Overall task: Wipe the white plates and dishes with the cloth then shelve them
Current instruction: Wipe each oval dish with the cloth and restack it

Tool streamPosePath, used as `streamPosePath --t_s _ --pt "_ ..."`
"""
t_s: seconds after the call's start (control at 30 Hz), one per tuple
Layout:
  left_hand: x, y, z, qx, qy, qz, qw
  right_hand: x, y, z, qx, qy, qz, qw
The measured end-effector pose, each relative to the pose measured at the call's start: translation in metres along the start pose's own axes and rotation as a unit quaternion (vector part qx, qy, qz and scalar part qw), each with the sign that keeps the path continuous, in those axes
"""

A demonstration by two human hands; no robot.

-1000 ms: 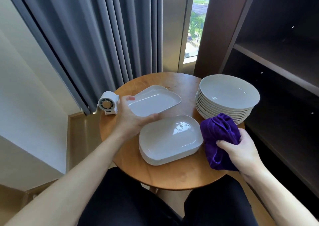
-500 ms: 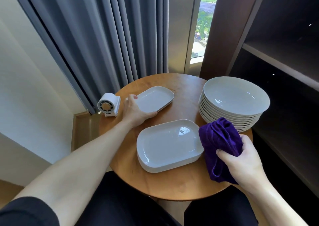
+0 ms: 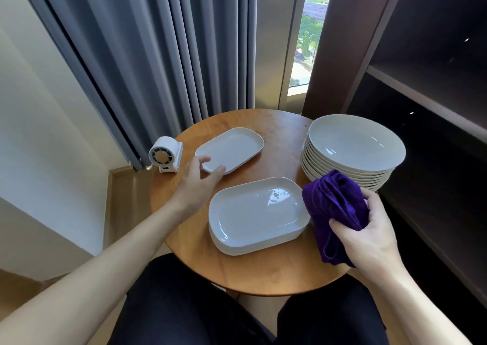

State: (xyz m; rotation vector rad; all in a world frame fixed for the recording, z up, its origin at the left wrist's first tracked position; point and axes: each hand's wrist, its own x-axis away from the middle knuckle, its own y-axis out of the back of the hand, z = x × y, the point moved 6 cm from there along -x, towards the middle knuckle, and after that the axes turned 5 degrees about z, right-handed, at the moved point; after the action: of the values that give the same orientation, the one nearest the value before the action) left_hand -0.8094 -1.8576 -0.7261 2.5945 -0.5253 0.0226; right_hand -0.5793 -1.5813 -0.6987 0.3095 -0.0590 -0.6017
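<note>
A single white rectangular plate (image 3: 233, 147) lies flat at the back left of the round wooden table (image 3: 263, 276). My left hand (image 3: 196, 186) is at its near corner with loosened fingers, thumb over the rim and fingertips touching the edge. A stack of several white rectangular plates (image 3: 257, 214) sits in the middle of the table. A stack of several round deep white dishes (image 3: 354, 144) stands at the right. My right hand (image 3: 369, 235) grips a bunched purple cloth (image 3: 333, 205) between the two stacks.
A small white fan (image 3: 165, 155) stands on the table's left edge. Dark wooden shelves (image 3: 421, 97) rise close on the right. Grey curtains (image 3: 158, 54) and a narrow window (image 3: 305, 41) are behind the table. My legs are under its near edge.
My left hand has set the single rectangular plate down flat at the back left and loosened its grip. The right hand keeps hold of the cloth.
</note>
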Motion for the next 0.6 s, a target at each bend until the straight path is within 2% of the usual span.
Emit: streamPosePath --t_s 0.13,0.3,0.37,0.43,0.5,0.53,0.6 --pt "0.068 -0.021 -0.001 -0.048 0.009 0.145 0.988 0.005 -0.002 0.011 0.047 0.046 -0.014 0.998" --pt "0.078 -0.040 0.008 -0.140 -0.015 0.197 0.970 0.015 -0.013 0.021 0.090 0.113 -0.015 0.989" --pt "0.074 -0.040 0.011 -0.177 -0.019 0.204 0.963 0.020 -0.021 0.022 0.149 0.149 -0.007 0.978" --pt "0.071 -0.041 0.014 -0.193 -0.028 0.202 0.960 0.025 -0.033 0.027 0.287 0.209 -0.006 0.935" --pt "0.070 -0.041 0.014 -0.198 -0.039 0.194 0.960 0.027 -0.056 0.033 0.467 0.265 0.014 0.843" --pt "0.070 -0.041 0.014 -0.198 -0.044 0.189 0.961 0.026 -0.069 0.033 0.527 0.257 0.039 0.809" --pt "0.069 -0.040 0.013 -0.193 -0.052 0.183 0.963 0.021 -0.091 0.033 0.595 0.198 0.111 0.771"
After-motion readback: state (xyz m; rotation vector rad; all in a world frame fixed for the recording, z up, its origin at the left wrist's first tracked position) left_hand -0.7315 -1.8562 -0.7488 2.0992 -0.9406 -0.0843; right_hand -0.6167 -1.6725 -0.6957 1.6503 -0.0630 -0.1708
